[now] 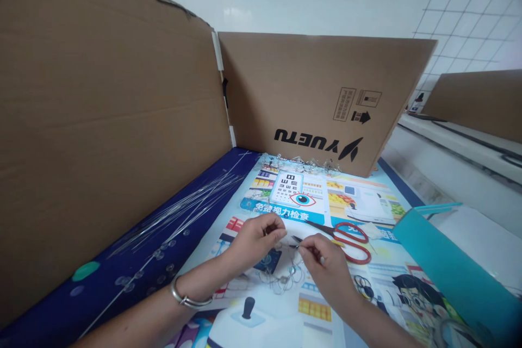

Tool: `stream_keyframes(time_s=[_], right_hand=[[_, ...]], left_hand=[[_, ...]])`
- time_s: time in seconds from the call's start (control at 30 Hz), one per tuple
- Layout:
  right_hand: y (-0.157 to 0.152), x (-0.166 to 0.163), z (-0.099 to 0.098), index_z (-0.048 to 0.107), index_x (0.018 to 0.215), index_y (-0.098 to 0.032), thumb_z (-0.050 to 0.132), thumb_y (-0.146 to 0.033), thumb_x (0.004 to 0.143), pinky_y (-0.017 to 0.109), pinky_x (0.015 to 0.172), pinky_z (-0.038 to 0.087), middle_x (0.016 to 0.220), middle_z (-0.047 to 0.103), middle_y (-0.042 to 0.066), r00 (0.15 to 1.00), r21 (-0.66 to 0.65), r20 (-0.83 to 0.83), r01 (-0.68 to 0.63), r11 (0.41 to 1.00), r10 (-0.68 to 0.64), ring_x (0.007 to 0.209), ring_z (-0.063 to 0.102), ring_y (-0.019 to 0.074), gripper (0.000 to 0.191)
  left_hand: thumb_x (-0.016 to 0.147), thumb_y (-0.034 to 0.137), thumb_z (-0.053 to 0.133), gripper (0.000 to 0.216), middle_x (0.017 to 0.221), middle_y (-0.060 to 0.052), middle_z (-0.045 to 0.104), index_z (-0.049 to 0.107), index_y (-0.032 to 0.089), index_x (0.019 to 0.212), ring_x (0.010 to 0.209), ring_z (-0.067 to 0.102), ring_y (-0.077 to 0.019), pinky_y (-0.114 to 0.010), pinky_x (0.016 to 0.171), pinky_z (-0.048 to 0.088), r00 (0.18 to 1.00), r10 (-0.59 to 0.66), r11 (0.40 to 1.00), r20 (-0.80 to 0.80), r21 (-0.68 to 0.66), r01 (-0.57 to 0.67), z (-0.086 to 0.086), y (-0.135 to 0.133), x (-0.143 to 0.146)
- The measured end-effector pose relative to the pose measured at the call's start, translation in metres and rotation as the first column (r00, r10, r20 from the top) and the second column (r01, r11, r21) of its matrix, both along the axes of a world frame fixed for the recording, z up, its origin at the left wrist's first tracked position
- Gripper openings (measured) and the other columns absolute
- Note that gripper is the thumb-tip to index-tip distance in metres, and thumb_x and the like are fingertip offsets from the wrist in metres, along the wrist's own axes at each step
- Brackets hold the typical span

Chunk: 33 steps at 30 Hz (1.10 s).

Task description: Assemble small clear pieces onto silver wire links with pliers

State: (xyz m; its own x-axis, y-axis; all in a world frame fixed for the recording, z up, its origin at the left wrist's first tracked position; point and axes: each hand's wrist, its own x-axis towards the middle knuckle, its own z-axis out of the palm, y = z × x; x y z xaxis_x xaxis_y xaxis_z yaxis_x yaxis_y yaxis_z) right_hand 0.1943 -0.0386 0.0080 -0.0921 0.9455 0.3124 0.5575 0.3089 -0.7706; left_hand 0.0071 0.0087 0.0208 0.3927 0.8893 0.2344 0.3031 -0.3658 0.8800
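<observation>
My left hand (pixel 256 239) and my right hand (pixel 324 261) meet over a printed poster (pixel 285 304) on the table. Both pinch a thin clear thread (pixel 291 243) stretched between their fingertips. The left wrist wears a silver bangle (pixel 185 298). Below the hands lies a loose tangle of the same thread with small clear beads (pixel 285 277). Red-handled scissors (pixel 346 239) rest on the poster just beyond my right hand, blades pointing left.
Cardboard walls (pixel 101 119) stand at left and behind (pixel 318 98). Several long thin wires (pixel 183 209) and clear beads (pixel 163 261) lie on the blue cloth at left. A row of clear beads (pixel 305 163) sits by the back wall. A teal box (pixel 448 261) stands at right.
</observation>
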Motion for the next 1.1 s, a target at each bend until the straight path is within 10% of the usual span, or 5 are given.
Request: stream_keyframes(time_s=[1.1], right_hand=[[0.002,0.004,-0.005,0.053,0.073,-0.021,0.048,-0.017,0.080,0.024,0.055,0.033,0.068,0.048,-0.002,0.986,0.095,0.164,-0.037,0.995,0.021,0.061,0.045,0.0115,0.010]], left_hand=[[0.086,0.028,0.048,0.020,0.075,-0.001,0.055,0.058,0.014,0.075,0.070,0.051,-0.0124,-0.021,0.065,0.039,0.985,-0.171,0.984,-0.025,0.049,0.172,-0.019,0.014,-0.005]])
